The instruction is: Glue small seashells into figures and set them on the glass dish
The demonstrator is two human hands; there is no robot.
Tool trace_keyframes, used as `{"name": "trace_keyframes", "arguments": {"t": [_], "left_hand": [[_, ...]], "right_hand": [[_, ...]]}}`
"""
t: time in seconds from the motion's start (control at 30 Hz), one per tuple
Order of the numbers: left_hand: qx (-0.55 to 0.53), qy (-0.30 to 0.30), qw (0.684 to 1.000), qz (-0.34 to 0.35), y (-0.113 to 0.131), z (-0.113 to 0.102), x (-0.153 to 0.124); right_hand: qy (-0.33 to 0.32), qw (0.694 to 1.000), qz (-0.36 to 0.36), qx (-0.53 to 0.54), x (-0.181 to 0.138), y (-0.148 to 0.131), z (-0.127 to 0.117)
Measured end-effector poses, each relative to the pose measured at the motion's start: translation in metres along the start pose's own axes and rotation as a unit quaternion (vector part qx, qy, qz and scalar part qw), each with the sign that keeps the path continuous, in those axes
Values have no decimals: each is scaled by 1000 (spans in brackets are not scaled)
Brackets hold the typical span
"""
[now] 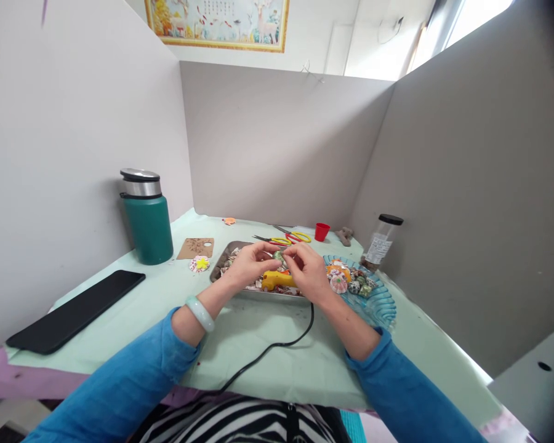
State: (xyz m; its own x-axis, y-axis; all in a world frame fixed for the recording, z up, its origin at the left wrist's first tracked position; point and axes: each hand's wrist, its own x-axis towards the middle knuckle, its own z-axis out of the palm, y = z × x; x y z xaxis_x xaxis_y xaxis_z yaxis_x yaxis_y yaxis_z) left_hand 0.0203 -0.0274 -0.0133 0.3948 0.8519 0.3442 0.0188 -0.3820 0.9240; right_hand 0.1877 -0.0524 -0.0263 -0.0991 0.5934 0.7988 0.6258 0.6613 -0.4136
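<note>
Above a metal tray [213, 277], my left hand [253, 261] and my right hand [306, 271] meet at the fingertips. Between them they pinch a small green mottled ball-shaped piece [279, 256]; its exact kind is too small to make out. Under my hands, a yellow hot glue gun [274, 281] lies in the tray, with a black cord [272, 346] running toward me. Small shell-like bits and brown lumps fill the tray around it. Close to my right hand is a blue scalloped plate [385, 304] bearing shells [338, 282] and several speckled pieces [362, 286].
Scissors [300, 237] with yellow and red handles lie behind the tray, near a red cup [322, 232]. A jar [381, 241] leans at right. Leftward are a brown card [196, 248], a green flask [148, 224] and a black flat case [78, 311]. Grey partitions [281, 141] enclose the table.
</note>
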Motion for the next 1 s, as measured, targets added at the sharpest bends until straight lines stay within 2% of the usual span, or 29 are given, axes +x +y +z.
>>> {"name": "trace_keyframes", "arguments": {"t": [0.3, 0.47, 0.63, 0.8, 1.0], "left_hand": [[18, 3, 1000, 6, 0, -1, 0], [-90, -20, 996, 7, 0, -3, 0], [-224, -49, 973, -11, 0, -7, 0], [-290, -63, 955, -24, 2, -7, -1], [-288, -73, 955, -9, 1, -2, -3]], "right_hand": [[6, 1000, -7, 8, 1, -2, 0], [17, 999, 13, 35, 2, 0, -1], [32, 998, 39, 34, 3, 2, -4], [-13, 998, 51, 43, 4, -2, -3], [-60, 995, 39, 69, 5, -4, 0]]}}
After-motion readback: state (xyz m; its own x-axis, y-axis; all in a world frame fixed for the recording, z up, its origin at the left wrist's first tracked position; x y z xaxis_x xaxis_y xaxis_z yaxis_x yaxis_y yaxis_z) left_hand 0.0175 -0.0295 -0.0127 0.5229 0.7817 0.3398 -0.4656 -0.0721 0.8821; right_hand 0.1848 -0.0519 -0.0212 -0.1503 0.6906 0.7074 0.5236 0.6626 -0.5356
